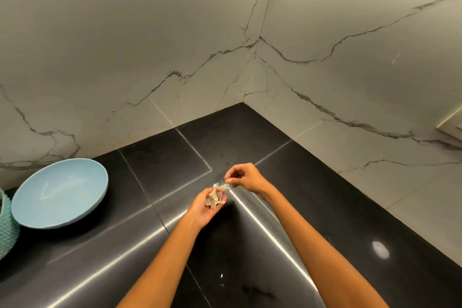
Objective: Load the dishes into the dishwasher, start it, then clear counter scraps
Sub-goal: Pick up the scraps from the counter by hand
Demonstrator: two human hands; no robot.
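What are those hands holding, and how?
The left hand cups a pile of pale scraps in its palm. The right hand pinches something tiny between its fingertips; what it is cannot be told.

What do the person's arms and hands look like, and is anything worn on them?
Both forearms are bare as far as the picture shows: no sleeves, gloves, watch or bracelets. No rings can be seen on the left hand or the right hand, though the fingers are small in the view.
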